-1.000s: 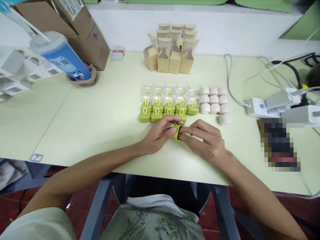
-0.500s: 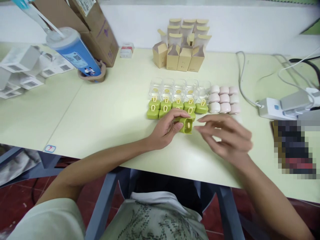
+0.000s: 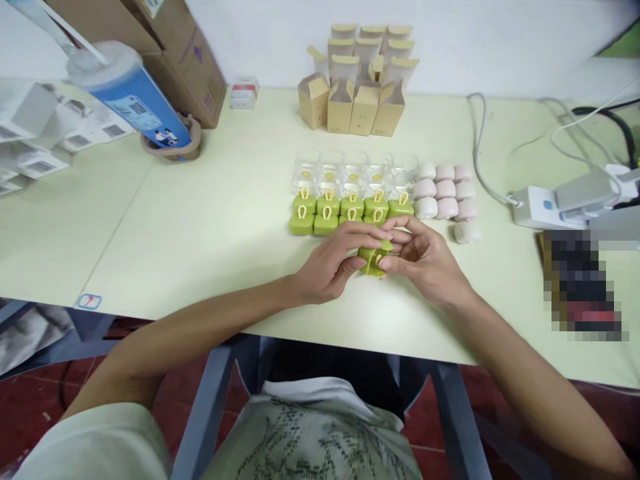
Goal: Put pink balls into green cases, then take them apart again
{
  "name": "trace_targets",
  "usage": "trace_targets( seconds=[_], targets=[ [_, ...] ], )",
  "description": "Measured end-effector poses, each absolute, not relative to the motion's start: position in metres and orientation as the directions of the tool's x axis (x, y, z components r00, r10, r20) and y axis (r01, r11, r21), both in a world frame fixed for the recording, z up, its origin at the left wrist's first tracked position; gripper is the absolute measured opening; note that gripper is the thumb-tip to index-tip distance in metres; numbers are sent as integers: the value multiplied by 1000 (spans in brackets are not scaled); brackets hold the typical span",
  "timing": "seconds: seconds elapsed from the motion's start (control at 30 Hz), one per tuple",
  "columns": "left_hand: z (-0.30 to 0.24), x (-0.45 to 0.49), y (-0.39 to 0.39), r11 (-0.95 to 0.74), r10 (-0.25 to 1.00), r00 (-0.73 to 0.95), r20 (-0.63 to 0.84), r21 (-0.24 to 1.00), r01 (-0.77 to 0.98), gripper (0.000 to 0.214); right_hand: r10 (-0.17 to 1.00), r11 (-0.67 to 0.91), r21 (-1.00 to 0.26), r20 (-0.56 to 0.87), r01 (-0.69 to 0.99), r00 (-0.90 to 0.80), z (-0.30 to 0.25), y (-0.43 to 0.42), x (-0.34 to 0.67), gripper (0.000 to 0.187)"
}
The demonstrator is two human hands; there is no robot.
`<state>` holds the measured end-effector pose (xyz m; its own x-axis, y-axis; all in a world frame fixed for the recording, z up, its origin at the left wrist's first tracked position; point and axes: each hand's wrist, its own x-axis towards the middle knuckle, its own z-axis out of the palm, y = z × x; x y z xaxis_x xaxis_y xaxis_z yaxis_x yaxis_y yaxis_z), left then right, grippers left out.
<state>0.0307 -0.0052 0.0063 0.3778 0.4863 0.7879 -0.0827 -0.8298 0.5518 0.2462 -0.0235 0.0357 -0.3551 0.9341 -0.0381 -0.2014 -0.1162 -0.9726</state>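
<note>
Hollow green case (image 3: 369,257), yellowish tab (image 3: 379,258) inside, tight between fingers (image 3: 356,263) of left hand (image 3: 330,262) and right hand (image 3: 427,261)

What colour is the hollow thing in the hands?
Yellowish green: the hollow, plastic-looking piece between the left hand and right hand. The head view shows it best.

The only view looks from the person's head, forward and steeply down, over the printed grey-green cloth shirt (image 3: 310,437) at the bottom edge. The bare left hand (image 3: 333,260) and bare right hand (image 3: 427,263) sit near, mid-frame; the plain white wall (image 3: 280,47) spans the top.
</note>
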Motion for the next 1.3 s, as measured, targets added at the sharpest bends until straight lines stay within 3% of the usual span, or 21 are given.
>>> trace_targets(
  seconds=[0.13, 0.3, 0.57, 0.7, 0.87, 1.1, 1.3],
  targets=[
    [5, 30, -7, -838, 484, 404, 776, 545, -42, 28, 942, -60, -981, 6, -187, -337, 34, -26, 244, 68],
    [5, 29, -7, -832, 495, 416, 763, 554, -27, 29, 946, -1, -993, 38, -122, -323, 37, -29, 243, 60],
    [-1, 30, -4, -871, 417, 482, 770, 491, -31, 37, 947, 73, -994, 94, -80, -306, 31, -30, 243, 54],
    [-1, 28, -1, -868, 483, 394, 782, 486, 101, 41, 956, 178, -984, 174, -4, -237, 31, -31, 248, 44],
    [-2, 29, -3, -798, 565, 426, 706, 599, 66, 31, 928, 289, -957, 283, -10, -241, 34, -30, 247, 32],
    [10, 28, -7, -759, 554, 486, 676, 650, -39, 19, 934, 110, -977, 164, -184, -317, 37, -32, 242, 39],
    [21, 27, -5, -660, 638, 450, 624, 745, -98, 20, 917, -22, -946, 110, -325, -383, 33, -32, 243, 36]
  ],
)
